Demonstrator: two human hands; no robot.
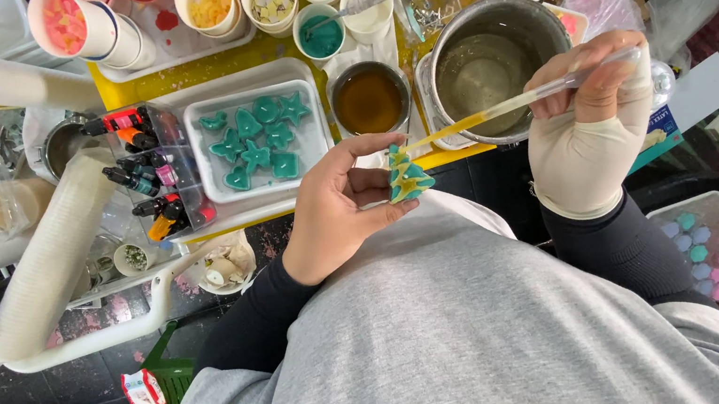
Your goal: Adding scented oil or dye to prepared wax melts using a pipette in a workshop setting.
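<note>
My left hand (pixel 336 201) is bare and grips a small teal tree-shaped piece (pixel 407 176) streaked with yellow, held just above my lap. My right hand (pixel 590 125) wears a cream glove and is closed around a clear plastic pipette (pixel 516 103) holding yellow liquid. The pipette's tip points left and touches the top of the teal piece.
A white tray (pixel 313 147) holds several teal shapes. Beside it stand a small bowl of amber liquid (pixel 369 101), a steel pot (pixel 491 64), dropper bottles (pixel 144 172), paper cups of coloured bits (pixel 208 4), a cup stack (pixel 54 252), and trays of pink and blue pieces (pixel 707 250).
</note>
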